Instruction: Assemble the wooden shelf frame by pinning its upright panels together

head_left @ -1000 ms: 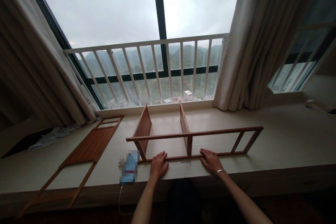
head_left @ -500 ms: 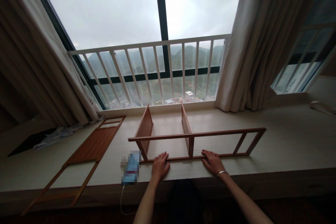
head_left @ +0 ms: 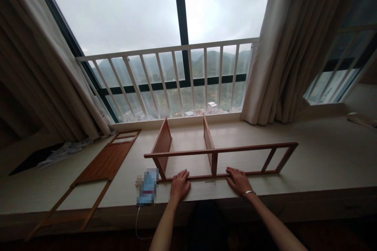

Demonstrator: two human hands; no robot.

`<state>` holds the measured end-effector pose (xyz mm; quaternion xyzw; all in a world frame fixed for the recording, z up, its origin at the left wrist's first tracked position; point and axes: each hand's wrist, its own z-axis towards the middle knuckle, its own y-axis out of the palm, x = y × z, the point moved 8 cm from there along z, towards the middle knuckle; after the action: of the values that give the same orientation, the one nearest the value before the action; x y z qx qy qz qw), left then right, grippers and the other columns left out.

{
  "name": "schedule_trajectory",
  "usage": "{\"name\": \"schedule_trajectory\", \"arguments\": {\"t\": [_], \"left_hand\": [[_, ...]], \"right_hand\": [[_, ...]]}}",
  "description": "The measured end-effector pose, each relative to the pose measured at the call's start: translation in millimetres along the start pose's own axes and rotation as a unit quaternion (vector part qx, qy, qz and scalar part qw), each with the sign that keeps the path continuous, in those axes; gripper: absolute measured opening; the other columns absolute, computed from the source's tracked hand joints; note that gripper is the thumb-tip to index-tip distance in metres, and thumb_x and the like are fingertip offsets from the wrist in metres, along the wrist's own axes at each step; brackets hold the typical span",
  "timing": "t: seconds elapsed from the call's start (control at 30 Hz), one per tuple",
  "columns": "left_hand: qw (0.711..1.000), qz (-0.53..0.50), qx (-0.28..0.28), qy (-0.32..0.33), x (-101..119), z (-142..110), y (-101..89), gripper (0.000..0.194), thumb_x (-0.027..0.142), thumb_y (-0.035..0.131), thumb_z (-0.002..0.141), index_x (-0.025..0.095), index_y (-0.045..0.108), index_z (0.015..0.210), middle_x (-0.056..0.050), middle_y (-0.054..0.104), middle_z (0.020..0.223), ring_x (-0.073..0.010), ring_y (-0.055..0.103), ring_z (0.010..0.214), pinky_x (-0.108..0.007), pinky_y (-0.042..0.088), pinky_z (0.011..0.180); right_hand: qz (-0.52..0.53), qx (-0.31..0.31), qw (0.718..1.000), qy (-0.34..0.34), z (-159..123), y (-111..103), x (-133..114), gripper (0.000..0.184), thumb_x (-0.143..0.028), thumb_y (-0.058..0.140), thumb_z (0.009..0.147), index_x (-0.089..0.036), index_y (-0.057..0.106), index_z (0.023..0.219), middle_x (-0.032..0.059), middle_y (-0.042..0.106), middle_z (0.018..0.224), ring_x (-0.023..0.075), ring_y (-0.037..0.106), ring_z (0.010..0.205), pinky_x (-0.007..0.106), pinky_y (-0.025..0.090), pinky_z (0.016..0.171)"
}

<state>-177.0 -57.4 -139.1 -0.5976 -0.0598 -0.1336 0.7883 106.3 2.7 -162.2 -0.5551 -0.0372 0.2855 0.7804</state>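
Note:
A partly assembled reddish-brown wooden shelf frame [head_left: 253,149] stands on its long side on the pale window ledge, with two panels [head_left: 161,137] reaching back toward the window. My left hand [head_left: 180,185] rests on its lower rail left of the middle post, fingers laid over the wood. Right of that post, my right hand [head_left: 238,180], with a bracelet at the wrist, lies over the same rail with its fingers stretched out. Neither hand appears to grip the rail. Between them lies a thin bent piece [head_left: 210,182], perhaps metal, too small to make out.
A second wooden frame with a slatted panel [head_left: 103,160] lies flat at the left, jutting past the ledge's front edge [head_left: 324,188]. A blurred-out phone-like object [head_left: 147,188] with a white cable [head_left: 137,221] sits near my left hand. Curtains [head_left: 271,66] and a white railing [head_left: 167,51] stand behind.

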Motion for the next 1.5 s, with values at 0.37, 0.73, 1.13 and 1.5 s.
{"name": "schedule_trajectory", "arguments": {"t": [0.37,0.73,1.13,1.5], "left_hand": [[1.0,0.0,-0.01,-0.014,1.4,-0.4,-3.6,0.043,0.021,0.042,0.074,0.022,0.044,0.117,-0.004,0.041,0.125,-0.0188,0.034,0.115,-0.035,0.026,0.094],[1.0,0.0,-0.01,-0.018,1.6,-0.6,-3.3,0.042,0.021,0.042,0.074,0.022,0.045,0.116,-0.004,0.042,0.124,-0.0187,0.034,0.114,-0.035,0.025,0.094],[1.0,-0.005,-0.017,-0.02,1.6,-0.8,-5.9,0.042,0.021,0.041,0.074,0.023,0.045,0.116,-0.004,0.042,0.124,-0.0188,0.034,0.115,-0.035,0.025,0.094],[1.0,-0.001,-0.008,-0.009,0.1,-1.2,-3.8,0.042,0.022,0.042,0.074,0.024,0.044,0.116,-0.003,0.042,0.125,-0.0187,0.034,0.114,-0.034,0.026,0.093]], "right_hand": [[-0.004,0.005,1.0,0.0,0.6,1.5,0.5,0.035,-0.035,0.041,0.075,-0.026,0.049,0.108,0.003,0.053,0.113,0.02,0.047,0.1,0.036,0.03,0.085],[-0.004,0.0,1.0,0.003,0.0,2.5,0.7,0.036,-0.035,0.041,0.075,-0.026,0.049,0.109,0.0036,0.052,0.113,0.0206,0.047,0.1,0.036,0.03,0.084],[-0.009,0.008,1.0,-0.002,-0.1,3.8,0.2,0.036,-0.035,0.04,0.075,-0.027,0.048,0.109,0.0032,0.052,0.113,0.0202,0.047,0.099,0.036,0.03,0.084],[-0.012,0.007,1.0,-0.003,0.1,4.2,-0.5,0.036,-0.035,0.039,0.076,-0.026,0.048,0.109,0.0033,0.053,0.113,0.0206,0.047,0.099,0.037,0.03,0.084]]}}
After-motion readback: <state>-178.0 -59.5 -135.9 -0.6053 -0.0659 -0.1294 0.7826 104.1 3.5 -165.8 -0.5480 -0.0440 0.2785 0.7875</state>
